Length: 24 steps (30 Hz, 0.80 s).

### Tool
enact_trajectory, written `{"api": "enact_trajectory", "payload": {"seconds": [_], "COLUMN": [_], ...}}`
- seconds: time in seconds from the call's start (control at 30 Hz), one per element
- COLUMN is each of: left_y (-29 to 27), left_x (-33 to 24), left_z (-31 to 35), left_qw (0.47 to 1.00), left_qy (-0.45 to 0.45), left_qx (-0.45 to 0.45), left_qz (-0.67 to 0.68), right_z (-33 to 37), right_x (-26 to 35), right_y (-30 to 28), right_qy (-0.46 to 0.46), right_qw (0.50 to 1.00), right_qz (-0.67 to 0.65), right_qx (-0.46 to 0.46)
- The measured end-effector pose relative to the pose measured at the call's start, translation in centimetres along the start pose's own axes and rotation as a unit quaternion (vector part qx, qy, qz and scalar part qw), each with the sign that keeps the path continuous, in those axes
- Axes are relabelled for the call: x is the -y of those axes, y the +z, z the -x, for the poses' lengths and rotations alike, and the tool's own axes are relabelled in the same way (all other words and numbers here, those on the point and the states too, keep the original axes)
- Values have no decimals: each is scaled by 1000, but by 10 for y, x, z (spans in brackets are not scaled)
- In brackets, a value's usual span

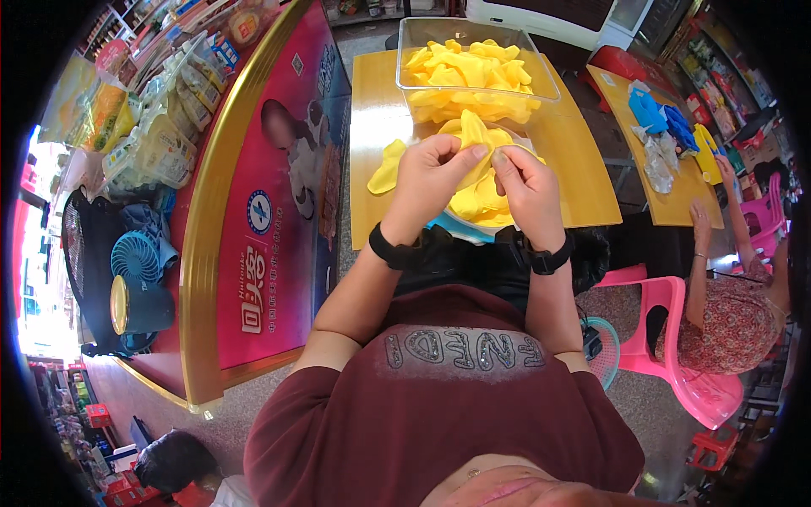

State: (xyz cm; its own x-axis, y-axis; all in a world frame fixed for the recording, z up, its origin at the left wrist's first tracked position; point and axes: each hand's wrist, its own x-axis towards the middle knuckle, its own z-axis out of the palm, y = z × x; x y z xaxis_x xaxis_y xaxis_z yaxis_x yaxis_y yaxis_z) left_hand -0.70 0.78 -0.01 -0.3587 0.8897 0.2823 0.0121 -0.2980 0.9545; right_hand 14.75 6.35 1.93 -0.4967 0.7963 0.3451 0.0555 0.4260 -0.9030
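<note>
My left hand (432,176) and my right hand (525,188) are raised together over the near edge of a yellow table (583,152). Both pinch the same yellow glove (473,135) at its top, thumbs and fingertips almost touching. Under my hands lies a heap of yellow gloves (481,203) in a light blue-rimmed bowl (460,230). One loose yellow glove (387,169) lies flat on the table to the left of my left hand. Behind stands a clear plastic bin (405,51) filled with more yellow gloves (473,76). Each wrist wears a black band.
A pink and gold counter (253,203) runs along my left, with packaged goods and a small blue fan (135,253). At right, another person's hand (699,215) rests on a second yellow table (676,203) holding blue and clear gloves. Pink plastic chairs (676,338) stand at right.
</note>
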Motion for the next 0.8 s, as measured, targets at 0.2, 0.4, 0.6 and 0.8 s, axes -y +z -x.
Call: {"api": "enact_trajectory", "payload": {"seconds": [0.2, 0.4, 0.6, 0.8], "left_y": [6, 8, 7, 6], "left_x": [-21, -12, -20, -19], "left_z": [3, 7, 9, 3], "left_qw": [990, 992, 993, 990], "left_qy": [-9, 1, -2, 25], "left_qx": [-38, -13, 11, -69], "left_qz": [134, 126, 114, 122], "right_z": [1, 6, 8, 2], "right_x": [3, 3, 2, 5], "right_y": [0, 16, 24, 5], "right_qy": [-32, -41, -11, 16], "right_qw": [997, 999, 995, 997], "right_qz": [44, -22, -94, -32], "right_qx": [52, 7, -4, 61]}}
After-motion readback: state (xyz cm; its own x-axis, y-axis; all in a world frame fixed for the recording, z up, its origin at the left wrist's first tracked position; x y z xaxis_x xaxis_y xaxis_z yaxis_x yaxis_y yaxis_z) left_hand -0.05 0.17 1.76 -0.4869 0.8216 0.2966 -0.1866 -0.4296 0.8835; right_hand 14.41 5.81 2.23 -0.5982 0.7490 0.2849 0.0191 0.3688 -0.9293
